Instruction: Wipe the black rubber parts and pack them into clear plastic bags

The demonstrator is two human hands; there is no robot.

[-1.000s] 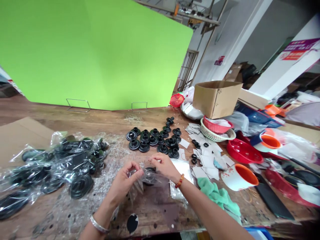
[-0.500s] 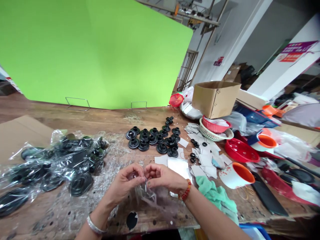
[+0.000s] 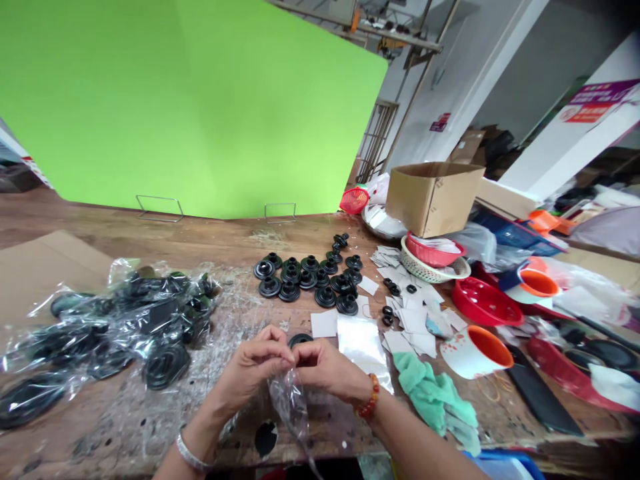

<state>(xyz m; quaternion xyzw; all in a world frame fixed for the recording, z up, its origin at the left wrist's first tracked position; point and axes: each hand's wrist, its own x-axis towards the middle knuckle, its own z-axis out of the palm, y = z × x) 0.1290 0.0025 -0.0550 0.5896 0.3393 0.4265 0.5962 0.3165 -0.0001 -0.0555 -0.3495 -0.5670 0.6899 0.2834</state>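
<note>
My left hand [image 3: 253, 370] and my right hand [image 3: 326, 368] meet fingertip to fingertip near the front of the wooden table [image 3: 210, 243]. Both pinch the top of a small clear plastic bag [image 3: 293, 410] that hangs down between them. A black rubber ring [image 3: 300, 340] lies just behind my fingers. Farther back sits a cluster of several black rubber parts [image 3: 310, 280]. A stack of clear bags [image 3: 361, 341] lies right of my right hand.
Bagged black parts [image 3: 115, 330] are heaped at the left. White paper slips [image 3: 413, 313], a green cloth [image 3: 435, 400], an orange-lined cup [image 3: 475, 350], red bowls [image 3: 485, 303], a basket [image 3: 433, 260] and a cardboard box [image 3: 433, 193] crowd the right. A green screen [image 3: 190, 107] stands behind.
My hands came together and drew nearer to me. The clear bag they were handling now hangs down from my fingertips, and a black ring shows on the table behind them.
</note>
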